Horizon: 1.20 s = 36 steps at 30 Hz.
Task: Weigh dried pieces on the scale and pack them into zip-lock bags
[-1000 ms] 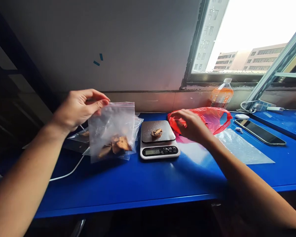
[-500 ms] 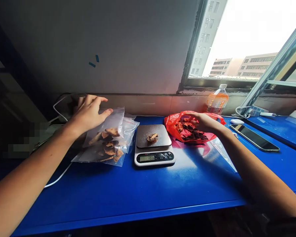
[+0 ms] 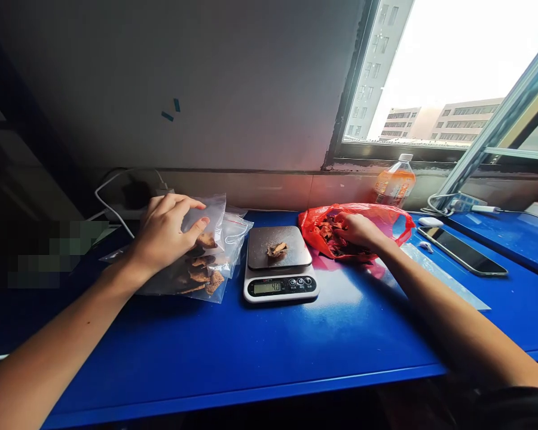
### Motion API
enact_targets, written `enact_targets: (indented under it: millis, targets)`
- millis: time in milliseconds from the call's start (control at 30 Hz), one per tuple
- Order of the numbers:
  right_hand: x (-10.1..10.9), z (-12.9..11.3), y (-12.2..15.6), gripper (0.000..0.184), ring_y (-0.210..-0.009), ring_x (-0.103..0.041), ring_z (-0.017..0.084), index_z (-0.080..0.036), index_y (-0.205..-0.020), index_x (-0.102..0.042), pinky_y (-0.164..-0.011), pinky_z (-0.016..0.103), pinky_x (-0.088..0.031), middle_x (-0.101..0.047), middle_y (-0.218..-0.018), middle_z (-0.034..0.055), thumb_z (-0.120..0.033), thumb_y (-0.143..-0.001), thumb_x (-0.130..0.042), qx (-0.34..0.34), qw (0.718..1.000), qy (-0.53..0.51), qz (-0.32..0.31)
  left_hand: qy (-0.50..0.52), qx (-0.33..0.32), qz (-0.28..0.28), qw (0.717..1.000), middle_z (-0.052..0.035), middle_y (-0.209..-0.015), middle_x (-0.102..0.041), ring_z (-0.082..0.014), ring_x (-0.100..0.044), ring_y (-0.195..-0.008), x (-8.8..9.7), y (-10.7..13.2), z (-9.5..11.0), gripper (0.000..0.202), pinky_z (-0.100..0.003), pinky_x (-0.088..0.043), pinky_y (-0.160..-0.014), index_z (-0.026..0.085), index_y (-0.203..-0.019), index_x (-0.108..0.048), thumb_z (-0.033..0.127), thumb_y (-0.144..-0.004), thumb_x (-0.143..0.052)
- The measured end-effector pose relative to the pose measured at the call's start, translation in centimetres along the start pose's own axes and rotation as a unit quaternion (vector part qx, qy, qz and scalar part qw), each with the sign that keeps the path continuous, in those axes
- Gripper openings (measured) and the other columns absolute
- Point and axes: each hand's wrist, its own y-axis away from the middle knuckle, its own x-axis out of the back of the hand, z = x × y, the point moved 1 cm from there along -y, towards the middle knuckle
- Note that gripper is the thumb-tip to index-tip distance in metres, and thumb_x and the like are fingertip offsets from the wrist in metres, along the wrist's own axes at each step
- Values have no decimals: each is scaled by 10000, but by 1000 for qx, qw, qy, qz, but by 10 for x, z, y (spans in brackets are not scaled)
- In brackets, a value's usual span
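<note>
My left hand (image 3: 168, 233) hovers over clear zip bags (image 3: 213, 260) holding brown dried slices (image 3: 199, 276); its fingers are apart and empty. At the table's middle, a white kitchen scale (image 3: 281, 272) bears a small dried slice (image 3: 277, 248) on its metal plate; the display seems to read 4.0. To the right of it, my right hand (image 3: 356, 230) reaches into an open red plastic bag (image 3: 316, 216). Its fingers are bent down and closed among dark reddish dried pieces (image 3: 329, 230), with the fingertips partly hidden.
Behind the red bag stands a bottle of orange drink (image 3: 394, 182). A phone (image 3: 464, 251), a white earbud case (image 3: 430, 221) and a loose earbud (image 3: 425, 246) lie on the right of the blue table (image 3: 269, 352). A flat clear bag (image 3: 448, 280) lies beneath my right forearm. White cable (image 3: 112, 206) runs at left.
My left hand has come lower and nearer over the zip bags. My right hand has pushed into the dried pieces, and the red bag's rim has shifted. The scale's reading has dropped from about 18.6.
</note>
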Motion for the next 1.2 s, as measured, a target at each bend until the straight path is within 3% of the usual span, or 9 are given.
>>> enact_targets:
  millis: [233, 433, 733, 1000, 1200]
  targets:
    - [1, 3, 4, 179, -707, -628, 167, -178, -847, -690, -653, 235, -454, -714, -812, 53, -167, -723, -562, 29, 998, -44, 21, 28, -25, -2, 999, -101, -1106, -591, -267, -472, -1099, 1, 2, 9, 280, -422, -383, -1014, 130, -1050, -643, 312, -886, -507]
    - [4, 4, 5, 239, -845, -657, 197, -176, -919, -691, -771, 292, -504, -722, -930, 68, -142, -741, -535, 59, 992, -92, 69, 36, -26, 12, 999, -92, -1088, -597, -257, -480, -1098, 4, 3, 7, 266, -420, -382, -1020, 140, -1026, -649, 314, -880, -509]
    - [36, -11, 20, 187, -840, -667, 198, -190, -911, -663, -774, 324, -524, -716, -937, 62, -181, -761, -552, 106, 981, -122, 109, 60, -39, 19, 997, -79, -1087, -598, -250, -478, -1120, 5, 5, 13, 256, -415, -388, -1023, 165, -1017, -647, 323, -879, -501]
    - [32, -19, 27, 321, -871, -661, 182, -190, -970, -678, -792, 306, -517, -716, -961, 48, -99, -708, -518, 139, 975, -170, 15, 70, -46, 15, 996, -83, -1084, -595, -261, -483, -1116, 5, 5, 15, 275, -427, -396, -1011, 174, -994, -650, 356, -876, -479]
    - [28, -19, 26, 289, -805, -643, 168, -177, -931, -679, -739, 274, -488, -718, -923, 48, -102, -709, -509, 133, 983, -128, -3, 63, -47, -4, 997, -77, -1110, -582, -248, -470, -1142, 10, 5, 19, 266, -397, -381, -1027, 189, -1023, -634, 354, -892, -471]
